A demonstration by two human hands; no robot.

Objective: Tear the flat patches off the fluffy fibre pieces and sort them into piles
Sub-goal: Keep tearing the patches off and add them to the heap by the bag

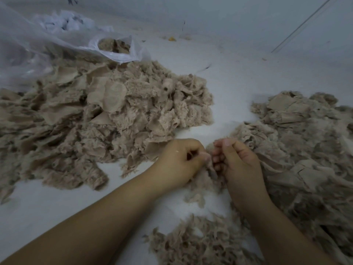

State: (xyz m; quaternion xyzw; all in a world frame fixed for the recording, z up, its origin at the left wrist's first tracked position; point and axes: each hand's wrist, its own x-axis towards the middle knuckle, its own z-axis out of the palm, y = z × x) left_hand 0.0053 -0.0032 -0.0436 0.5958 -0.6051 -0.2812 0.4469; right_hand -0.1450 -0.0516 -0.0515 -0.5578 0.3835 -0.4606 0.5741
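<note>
Pale white floor (pixel 238 77), plain grey wall (pixel 229 14), dim cool light

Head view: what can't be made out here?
- Fibre piece: the pinch point is covered by the left hand and right hand; whether a patch is tearing off is unclear.
- Plastic bag: its folds hide most of the contents.
- Left pile and right pile: cut off by the frame edges.
- Near pile: blurred, cut off by the bottom edge.
</note>
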